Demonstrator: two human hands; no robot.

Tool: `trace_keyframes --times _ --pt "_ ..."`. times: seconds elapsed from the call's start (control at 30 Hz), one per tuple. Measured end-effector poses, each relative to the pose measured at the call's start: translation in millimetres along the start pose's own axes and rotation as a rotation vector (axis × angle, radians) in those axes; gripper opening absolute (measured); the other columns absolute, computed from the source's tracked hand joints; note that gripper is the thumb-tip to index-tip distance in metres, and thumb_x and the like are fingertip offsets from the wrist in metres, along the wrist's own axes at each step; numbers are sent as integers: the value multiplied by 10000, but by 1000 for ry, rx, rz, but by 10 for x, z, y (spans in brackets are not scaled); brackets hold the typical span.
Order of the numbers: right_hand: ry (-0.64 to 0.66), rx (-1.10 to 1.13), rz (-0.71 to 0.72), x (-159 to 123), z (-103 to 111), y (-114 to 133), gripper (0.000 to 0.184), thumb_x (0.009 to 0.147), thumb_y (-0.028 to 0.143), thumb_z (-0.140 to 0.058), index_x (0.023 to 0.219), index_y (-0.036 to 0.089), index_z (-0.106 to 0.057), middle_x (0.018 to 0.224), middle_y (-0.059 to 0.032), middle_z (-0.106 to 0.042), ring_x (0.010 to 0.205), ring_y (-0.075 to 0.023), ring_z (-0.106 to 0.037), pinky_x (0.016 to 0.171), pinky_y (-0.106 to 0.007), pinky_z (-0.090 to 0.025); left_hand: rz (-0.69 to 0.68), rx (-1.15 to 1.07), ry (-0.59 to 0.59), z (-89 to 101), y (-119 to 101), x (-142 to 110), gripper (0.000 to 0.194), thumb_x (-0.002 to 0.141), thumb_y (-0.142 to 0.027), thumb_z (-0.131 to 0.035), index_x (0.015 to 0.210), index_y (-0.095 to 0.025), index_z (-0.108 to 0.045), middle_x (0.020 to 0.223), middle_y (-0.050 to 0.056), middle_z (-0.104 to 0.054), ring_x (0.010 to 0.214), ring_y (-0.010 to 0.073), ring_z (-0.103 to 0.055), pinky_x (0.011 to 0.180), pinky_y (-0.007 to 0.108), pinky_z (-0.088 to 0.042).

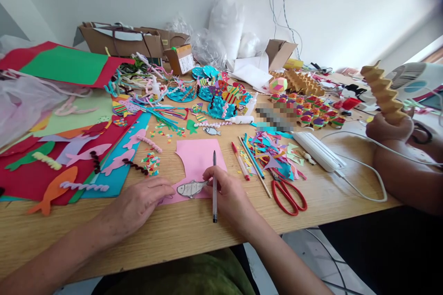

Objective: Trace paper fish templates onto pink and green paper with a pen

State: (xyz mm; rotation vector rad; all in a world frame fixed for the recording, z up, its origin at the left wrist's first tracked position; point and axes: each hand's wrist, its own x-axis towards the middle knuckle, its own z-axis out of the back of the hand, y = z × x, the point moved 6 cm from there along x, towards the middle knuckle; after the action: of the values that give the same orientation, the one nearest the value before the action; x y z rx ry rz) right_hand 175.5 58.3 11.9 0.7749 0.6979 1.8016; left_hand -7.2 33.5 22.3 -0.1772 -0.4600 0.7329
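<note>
Currently gripping the pen [215, 200] in the right hand [229, 191] while resting the outstretched left hand [136, 203] on pink paper [199, 159], probably steadying the fish cutout [191, 188] between them.

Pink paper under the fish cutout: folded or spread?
Spread: the pink paper lies flat on the table, no fold visible, with the fish cutout on its near part.

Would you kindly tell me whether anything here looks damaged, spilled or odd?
The pink sheet under the fish cutout has a curved bite missing from its left side, probably cut away. Loose paper scraps lie in an untidy heap to the right, and a pixelated patch obscures something just beyond them.
</note>
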Motion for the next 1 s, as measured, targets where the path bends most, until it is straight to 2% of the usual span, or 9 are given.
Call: trace_keyframes --times 0.17,0.3,0.53,0.8,0.9,1.0 --pt "33 -105 65 15 -26 31 251 742 13 -504 901 194 -571 800 -26 -643 658 -138 -561 587 -224 -398 6 3 44 -76 20 -37 430 871 -32 -306 1074 -191 -650 1099 59 -661 1015 160 -612 854 263 -521" --pt "62 -152 74 27 -54 42 241 760 19 -528 920 190 -587 816 -41 -661 672 -149 -581 595 -232 -402 -46 65 69 -103 -14 -39 440 888 -60 -313 1168 -218 -614 1179 55 -632 1058 171 -590 893 289 -498" --pt "90 -235 91 47 -79 38 251 762 21 -534 947 174 -605 843 -82 -678 727 -189 -607 628 -264 -429 -131 234 57 -147 -128 10 425 927 -83 -303 1184 -235 -605 1145 31 -659 962 195 -587 822 319 -492" --pt "131 -285 143 38 -113 73 282 778 0 -488 971 166 -606 900 -103 -677 813 -209 -615 699 -287 -442 -170 256 127 -190 -127 35 439 935 -77 -275 1213 -218 -585 1168 43 -647 910 198 -551 778 319 -487" --pt "98 -278 107 49 -5 48 277 775 10 -518 980 173 -608 905 -96 -682 791 -206 -626 659 -274 -436 -150 259 86 -206 -97 3 455 929 -61 -270 1228 -225 -572 1195 29 -632 921 194 -546 797 313 -471" --pt "2 -247 44 59 218 -4 207 787 55 -575 941 188 -608 884 -66 -687 753 -179 -633 638 -252 -432 -150 247 83 -234 -69 -37 471 916 -45 -296 1266 -245 -540 1236 13 -610 962 190 -541 836 301 -454"
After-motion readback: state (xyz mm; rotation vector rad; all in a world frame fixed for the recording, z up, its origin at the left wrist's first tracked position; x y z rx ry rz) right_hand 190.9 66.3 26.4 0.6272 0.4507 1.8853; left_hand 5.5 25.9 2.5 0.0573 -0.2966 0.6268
